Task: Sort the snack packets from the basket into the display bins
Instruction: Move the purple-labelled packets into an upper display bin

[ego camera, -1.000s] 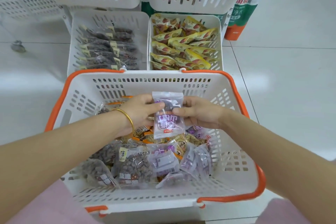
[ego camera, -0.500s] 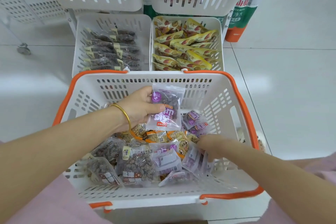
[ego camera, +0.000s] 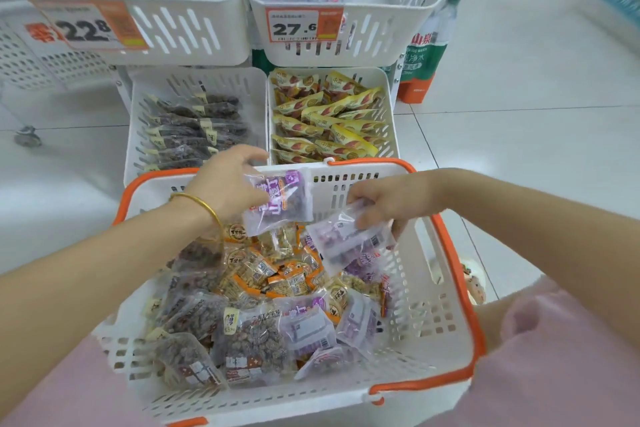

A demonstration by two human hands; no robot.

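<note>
**Head view: two purple packets held over the basket**

The upper right bin [ego camera: 398, 28] was cut off at the top, and the packets inside it were too blurred to read. The left hand [ego camera: 228, 184] pinched a purple packet [ego camera: 278, 201] between thumb and fingers at the far rim of the basket [ego camera: 457, 288]. The right hand [ego camera: 384, 199], near the far right corner, gripped a second packet [ego camera: 349, 241] by its top; its print was smeared. Both were clear pouches with purple labels, and they hung apart above the heap.

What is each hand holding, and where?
The left hand pinches a purple packet by its left edge; the right hand pinches a second purple packet by its upper corner.
</note>
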